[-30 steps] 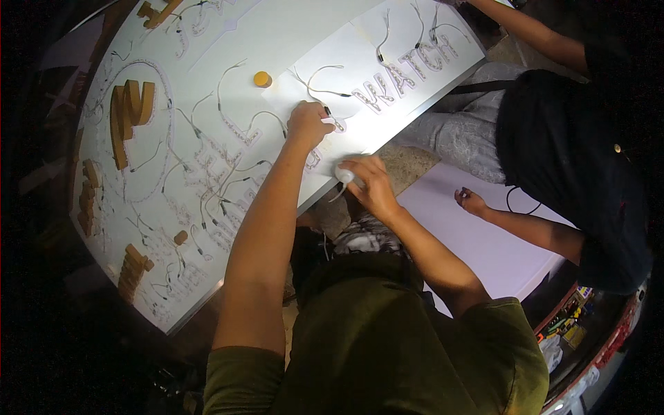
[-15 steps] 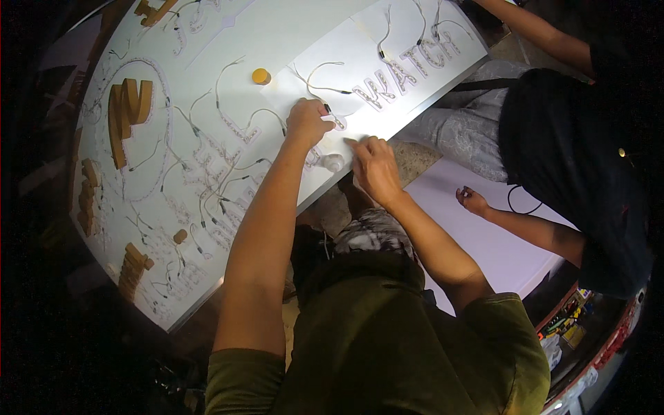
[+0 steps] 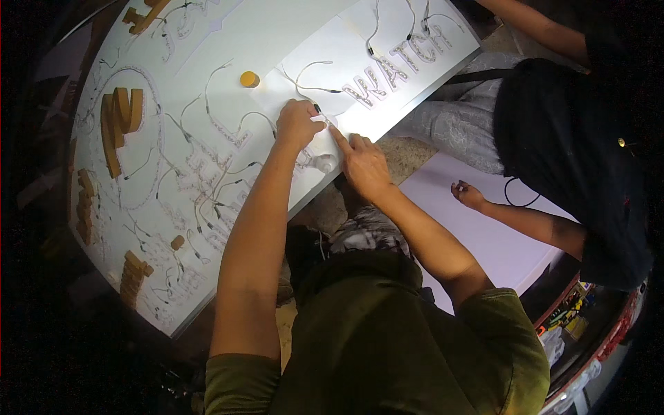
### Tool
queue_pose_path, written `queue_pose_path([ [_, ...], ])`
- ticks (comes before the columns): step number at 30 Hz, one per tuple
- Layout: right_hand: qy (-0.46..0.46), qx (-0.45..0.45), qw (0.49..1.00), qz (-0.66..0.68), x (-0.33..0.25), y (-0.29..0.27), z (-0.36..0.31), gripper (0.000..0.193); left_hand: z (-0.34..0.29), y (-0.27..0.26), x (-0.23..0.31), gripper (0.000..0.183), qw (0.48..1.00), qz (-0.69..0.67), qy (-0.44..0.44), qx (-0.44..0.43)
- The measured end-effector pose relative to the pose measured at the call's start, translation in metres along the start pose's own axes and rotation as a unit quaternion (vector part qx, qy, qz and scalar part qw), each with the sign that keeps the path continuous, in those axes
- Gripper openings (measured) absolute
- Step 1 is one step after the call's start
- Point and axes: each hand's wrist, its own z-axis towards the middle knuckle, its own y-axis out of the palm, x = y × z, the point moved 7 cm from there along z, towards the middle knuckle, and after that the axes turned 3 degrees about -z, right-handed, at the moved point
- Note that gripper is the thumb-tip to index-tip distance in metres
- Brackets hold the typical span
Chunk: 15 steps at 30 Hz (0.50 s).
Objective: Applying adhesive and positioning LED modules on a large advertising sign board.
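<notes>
My left hand (image 3: 296, 127) is closed on the edge of a small white cut-out piece (image 3: 322, 119), pinching it above the bright sheet. A thin wire with a dark sleeve (image 3: 318, 108) runs from beside that piece. With its index finger stretched out, my right hand (image 3: 365, 166) touches the piece from the right; its other fingers are partly curled and hold nothing visible. Just left of the right hand, at the table's near edge, a small whitish, translucent round container (image 3: 325, 163) rests. My left fingertips hide part of the piece.
The white table (image 3: 277, 31) carries a row of letter shapes with wires (image 3: 394, 69), more wired shapes (image 3: 207, 173), brown cut-outs (image 3: 121, 124) and a yellow-topped jar (image 3: 250, 79). A person in dark clothes (image 3: 553, 131) stands at the right, beside a pale panel (image 3: 443, 207).
My right index finger has moved up and left from the sheet onto the small piece. The left hand still pinches it. The whole view has shifted slightly.
</notes>
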Motion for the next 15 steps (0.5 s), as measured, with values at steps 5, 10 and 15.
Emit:
queue_pose_path([
  [5,0.013,-0.024,1.0,-0.007,-0.0014,0.0034,0.001,0.078,-0.0006,0.0001,-0.0007,0.031,1.0,0.013,0.001,0.006],
  [10,0.011,-0.01,1.0,-0.002,-0.0024,0.0024,0.001,0.078,-0.0008,0.0,-0.0006,0.031,1.0,0.009,0.002,0.005],
  [15,0.025,-0.022,0.999,0.003,-0.003,0.0002,0.002,0.076,-0.001,0.0003,0.0003,0.031,1.0,0.013,-0.004,0.005],
])
